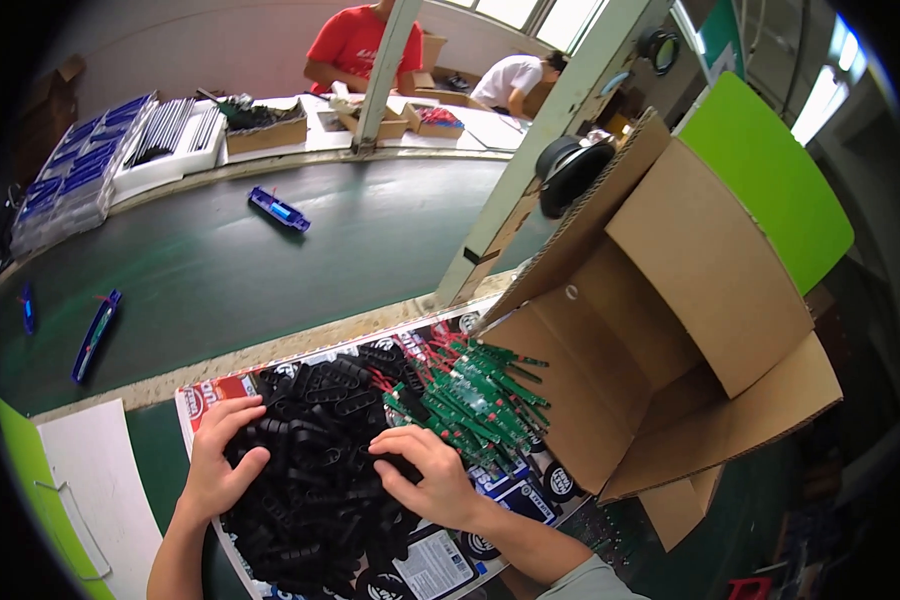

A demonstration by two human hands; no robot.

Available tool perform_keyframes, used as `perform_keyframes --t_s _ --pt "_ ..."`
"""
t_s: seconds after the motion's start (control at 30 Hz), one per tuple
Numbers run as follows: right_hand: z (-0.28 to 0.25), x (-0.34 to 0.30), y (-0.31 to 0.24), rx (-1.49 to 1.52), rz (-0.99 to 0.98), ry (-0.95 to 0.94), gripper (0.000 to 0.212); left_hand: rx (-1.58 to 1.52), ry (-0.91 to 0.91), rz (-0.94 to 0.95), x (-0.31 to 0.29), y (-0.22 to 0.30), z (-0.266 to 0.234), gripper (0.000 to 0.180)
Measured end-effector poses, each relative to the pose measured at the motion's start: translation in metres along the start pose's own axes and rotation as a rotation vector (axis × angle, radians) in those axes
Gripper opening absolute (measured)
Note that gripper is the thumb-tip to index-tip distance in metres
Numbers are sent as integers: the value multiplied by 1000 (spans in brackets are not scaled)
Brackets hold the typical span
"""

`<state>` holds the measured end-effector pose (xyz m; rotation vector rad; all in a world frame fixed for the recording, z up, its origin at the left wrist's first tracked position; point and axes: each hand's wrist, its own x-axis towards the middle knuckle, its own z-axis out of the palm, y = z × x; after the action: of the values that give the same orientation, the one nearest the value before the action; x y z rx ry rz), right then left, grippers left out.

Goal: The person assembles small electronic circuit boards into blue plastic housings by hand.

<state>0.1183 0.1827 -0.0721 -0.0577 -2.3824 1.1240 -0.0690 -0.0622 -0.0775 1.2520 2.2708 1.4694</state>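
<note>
A heap of small black plastic parts (305, 480) covers a printed sheet in front of me. My left hand (220, 462) rests against the heap's left side, fingers and thumb apart, with nothing seen in it. Over the right part of the heap, my right hand (432, 478) has bent fingers with a gap to the thumb; no held part shows there. Whatever lies under its palm is hidden. Just beyond the right hand lies a pile of narrow green circuit boards (480, 400) with red wires, touching the black parts.
A large open cardboard box (580, 390) stands at the right. Behind the heap runs a dark green conveyor belt (370, 220) carrying several blue casings, one a blue casing (279, 209) near its middle. Across it, two people work beside cartons; a post (510, 190) rises at its near edge.
</note>
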Motion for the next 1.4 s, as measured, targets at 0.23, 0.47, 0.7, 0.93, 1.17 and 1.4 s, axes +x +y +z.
perform_keyframes --t_s 0.23,0.47,0.7,0.93,1.17,1.4 --pt "-3 -1 2 -21 -5 8 23 -11 2 12 4 1 4 51" --pt "-2 -1 2 -7 -2 1 24 -9 11 -3 3 2 3 51" --pt "-1 0 1 -17 -6 7 23 -11 14 0 4 2 3 51" --pt "-2 -1 1 -3 3 0 24 0 10 -4 3 1 4 51" --pt "-1 -2 1 17 -2 -3 24 -9 11 -38 3 6 4 53" --pt "-2 -2 0 1 -6 3 24 -11 13 -27 3 5 5 54"
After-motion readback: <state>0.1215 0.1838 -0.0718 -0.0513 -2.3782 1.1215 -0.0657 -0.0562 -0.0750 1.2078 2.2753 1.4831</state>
